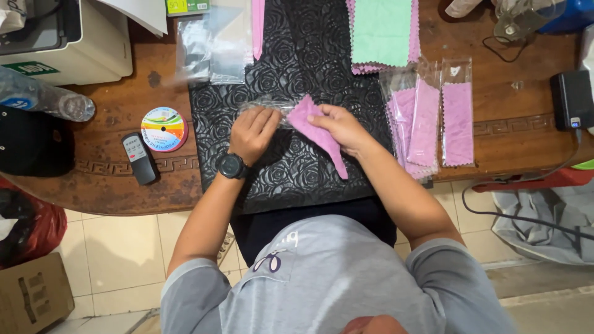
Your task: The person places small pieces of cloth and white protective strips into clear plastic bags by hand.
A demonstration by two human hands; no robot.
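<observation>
At the black embossed mat's centre, the left hand pinches a clear sleeve; the right hand grips a folded pink cloth at its mouth. Filled sleeves lie near the table's right edge.

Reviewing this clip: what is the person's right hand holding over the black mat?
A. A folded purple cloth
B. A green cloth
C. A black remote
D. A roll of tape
A: the right hand grips a folded purple cloth over the black embossed mat, while the left hand pinches a clear plastic sleeve beside it.
</observation>
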